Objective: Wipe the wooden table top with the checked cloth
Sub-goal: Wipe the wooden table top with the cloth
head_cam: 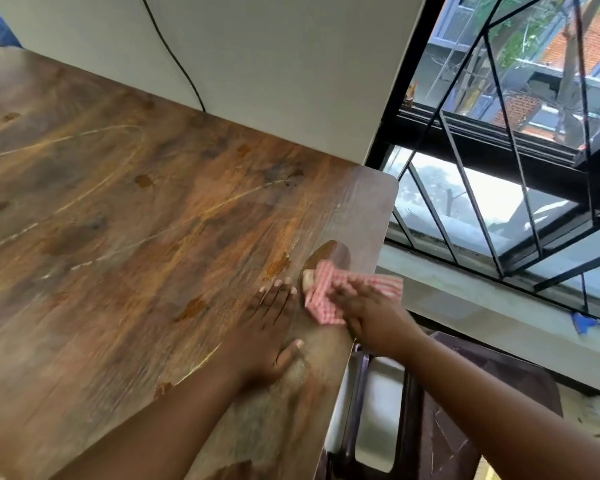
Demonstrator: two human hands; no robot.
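The red-checked cloth (329, 296) lies bunched at the bench (153, 220) edge; right hand (371, 313) seemingly clutches it, blurred; left hand (267, 327) rests flat, open.

No text, label, brand, number or sign can be read anywhere in the view.
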